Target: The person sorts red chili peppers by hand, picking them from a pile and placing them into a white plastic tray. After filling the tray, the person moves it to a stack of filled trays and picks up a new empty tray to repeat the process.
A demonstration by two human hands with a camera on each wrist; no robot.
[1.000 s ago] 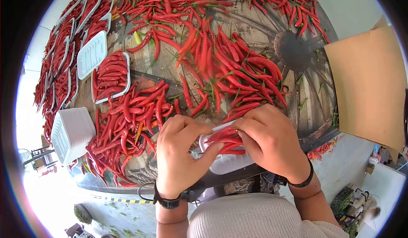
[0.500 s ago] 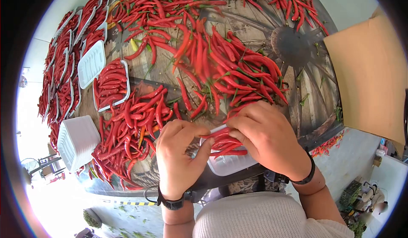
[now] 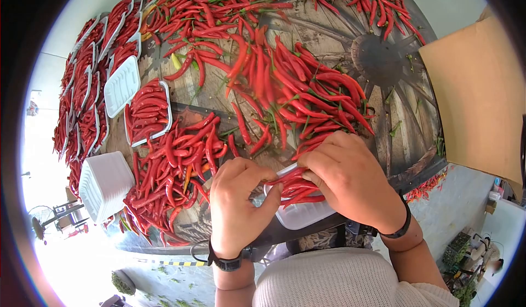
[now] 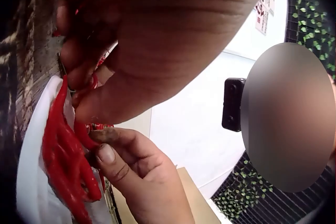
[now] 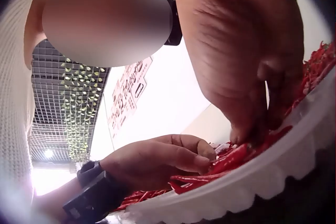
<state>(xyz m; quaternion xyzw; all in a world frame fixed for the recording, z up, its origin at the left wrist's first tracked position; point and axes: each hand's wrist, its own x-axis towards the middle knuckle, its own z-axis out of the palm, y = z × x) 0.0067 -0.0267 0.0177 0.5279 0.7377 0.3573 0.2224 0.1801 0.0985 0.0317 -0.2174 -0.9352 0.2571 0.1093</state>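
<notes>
A white plastic tray (image 3: 307, 217) at the near edge of the table holds several red chili peppers (image 3: 300, 196) lying side by side. My left hand (image 3: 238, 203) pinches one end of a chili between thumb and fingers at the tray's left side. From the right, my right hand (image 3: 350, 178) reaches over the tray and pinches a chili at its far side, fingertips pointing down. In the left wrist view, a curved red chili (image 4: 84, 132) runs between the fingertips of both hands, above the chilies (image 4: 65, 155) in the tray. The knuckles partly hide the tray's far rim.
Loose chilies (image 3: 175, 164) lie left of the hands, and a larger pile (image 3: 312, 93) lies beyond. A stack of white trays (image 3: 104, 186), a bare tray (image 3: 122, 87) and a filled tray (image 3: 148, 112) stand at left. A cardboard box (image 3: 476, 98) is on the right.
Both hands stay over the tray with small finger movements. The left thumb and fingers have shifted along the chili's end, and the chilies between the hands lie more evenly in line.
</notes>
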